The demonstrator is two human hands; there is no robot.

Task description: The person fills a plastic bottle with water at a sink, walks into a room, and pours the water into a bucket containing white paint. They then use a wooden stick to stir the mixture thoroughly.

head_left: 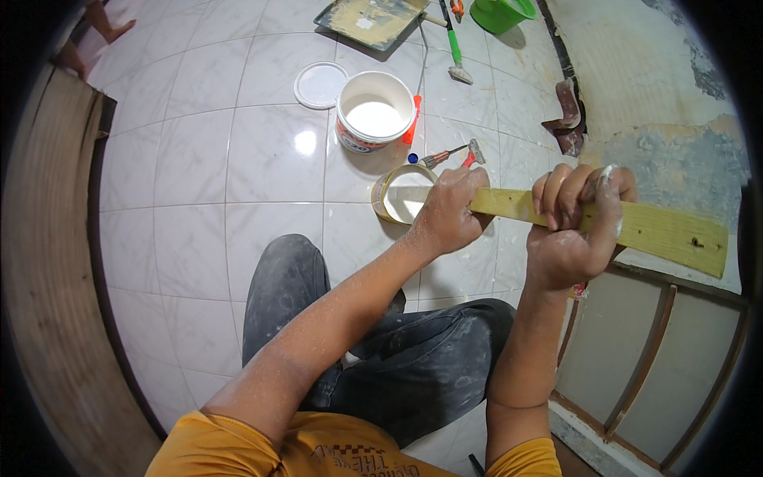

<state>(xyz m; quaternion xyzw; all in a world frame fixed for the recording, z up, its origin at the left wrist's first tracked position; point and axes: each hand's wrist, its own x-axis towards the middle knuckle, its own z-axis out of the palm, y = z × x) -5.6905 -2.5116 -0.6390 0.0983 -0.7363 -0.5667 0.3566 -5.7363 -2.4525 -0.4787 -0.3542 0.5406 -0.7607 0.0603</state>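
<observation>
Above the dark, dust-smudged trousers (pixel 429 374), a yellowish wooden strip (pixel 675 234) is held slantwise in both hands. Its left end is enclosed by the left hand (pixel 451 211), which is curled into a fist; farther along, it is gripped by the right hand (pixel 576 222), whose fingers are wrapped around it and marked with white residue. Whether the strip is passed beyond the left fist toward the can (pixel 378 200) cannot be told.

Just past that fist, the can is left uncovered, with white material (pixel 403 211) inside. Beside it, a small red-handled scraper (pixel 475 151) and a screwdriver-like tool (pixel 434 160) are laid on the tiles (pixel 274 159). Behind these, a white tub (pixel 347 131) is uncovered too, a round lid (pixel 321 85) being set down at its left.

Farther off, a tray (pixel 383 54) is smeared with tan material, and a green bucket (pixel 497 16) is placed to its right.

Preparation can be judged done and use of the material begun; the wall (pixel 652 87) is left patchy, so more probably remains.
</observation>
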